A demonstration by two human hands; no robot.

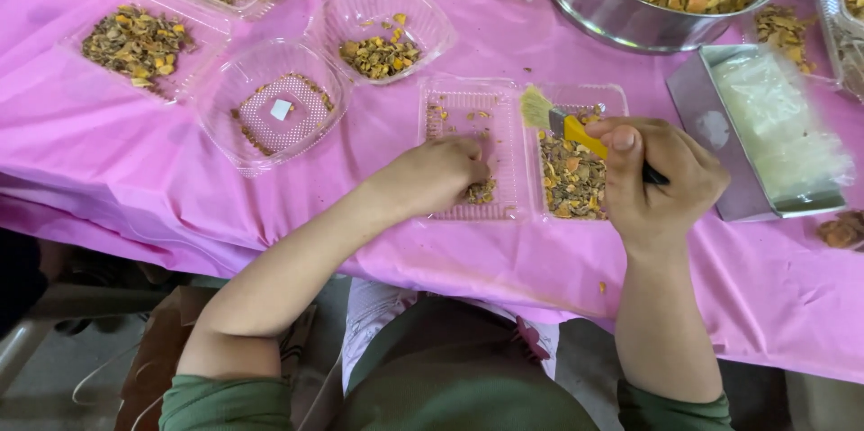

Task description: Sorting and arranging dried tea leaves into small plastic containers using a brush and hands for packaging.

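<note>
Head view, looking down on a bench (108, 188) covered with pink sheeting: a small brush (560, 121) with a yellow ferrule and pale bristles is gripped in the closed right hand (661, 179), its bristles resting at the upper edge between the two halves of an open clear clamshell tray (522, 148); the left hand (441, 172) is laid on the left half, fingers curled down onto a small heap of dried yellow-brown plant pieces (480, 191), whether anything is pinched there cannot be told; the step in hand is judged to be the sorting or sweeping of pieces within the tray, and the next move would call for a short, light stroke so that fragments are not flicked over the low rim; the right half is filled with a layer of the same dried pieces; beyond the tray, two round clear tubs are seen, one (385, 22) holding a modest heap, the other (274, 103) only a ring of crumbs around a small white square; further trays (139, 44) carry fuller loads; a large steel bowl (630, 17) is heaped with the material; a metal box (765, 125) of clear film lies at the right.
</note>
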